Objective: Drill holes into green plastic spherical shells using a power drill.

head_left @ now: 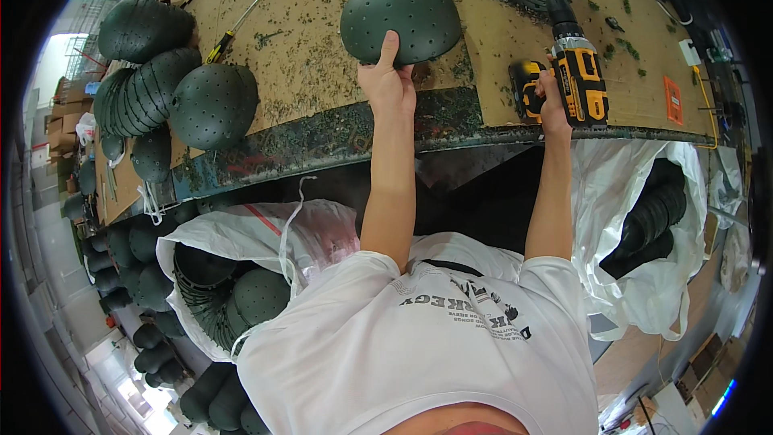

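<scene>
**Dome at the left hand, drill upright in the right**

The perforated dark-green dome [400,18] lies dome-up on the cardboard-covered bench [322,64], just beyond the left hand [388,80], whose fingers clasp its near rim. To its right, the right hand [552,105] is closed around the yellow-and-black cordless drill [578,72], whose bit points away towards the far side.

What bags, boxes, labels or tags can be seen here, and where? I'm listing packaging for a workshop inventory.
White sack: below the bench, left of the person; open, full of dark green domes.
White sack: below the bench, at the right; open, holds stacked dark domes.
Orange tag: flat on the bench's right end; small rectangle.
Cardboard boxes: lower right floor; brown.
No screens.
</scene>
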A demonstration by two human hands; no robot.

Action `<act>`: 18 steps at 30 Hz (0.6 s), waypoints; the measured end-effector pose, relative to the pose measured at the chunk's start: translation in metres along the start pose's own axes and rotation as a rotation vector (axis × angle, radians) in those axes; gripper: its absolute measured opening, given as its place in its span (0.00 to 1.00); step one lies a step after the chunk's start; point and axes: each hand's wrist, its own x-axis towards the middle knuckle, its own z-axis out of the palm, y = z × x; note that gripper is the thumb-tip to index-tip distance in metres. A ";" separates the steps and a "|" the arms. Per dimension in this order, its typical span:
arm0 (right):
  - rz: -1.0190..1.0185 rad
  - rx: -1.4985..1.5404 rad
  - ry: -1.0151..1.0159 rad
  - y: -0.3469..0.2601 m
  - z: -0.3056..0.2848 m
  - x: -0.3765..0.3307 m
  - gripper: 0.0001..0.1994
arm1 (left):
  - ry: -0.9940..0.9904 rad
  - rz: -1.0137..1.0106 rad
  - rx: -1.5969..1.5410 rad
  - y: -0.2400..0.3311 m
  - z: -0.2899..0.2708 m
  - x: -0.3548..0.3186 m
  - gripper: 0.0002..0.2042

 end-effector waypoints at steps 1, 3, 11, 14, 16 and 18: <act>0.006 -0.009 -0.002 -0.002 0.000 -0.001 0.03 | 0.000 -0.001 0.001 0.000 -0.001 0.000 0.23; 0.017 -0.008 0.015 -0.005 0.003 -0.001 0.05 | -0.092 0.033 -0.004 0.000 -0.003 0.002 0.22; 0.034 0.018 0.035 -0.001 0.001 -0.001 0.08 | -0.245 0.081 0.075 -0.011 -0.006 -0.006 0.21; 0.073 -0.039 -0.028 0.002 -0.004 -0.001 0.18 | -0.242 0.121 0.123 -0.016 -0.007 -0.010 0.21; 0.047 -0.038 -0.040 0.001 -0.004 0.000 0.18 | -0.234 0.148 0.150 -0.021 -0.010 -0.010 0.21; 0.043 -0.033 -0.041 -0.004 0.000 0.001 0.17 | -0.240 0.157 0.190 -0.026 -0.016 -0.007 0.22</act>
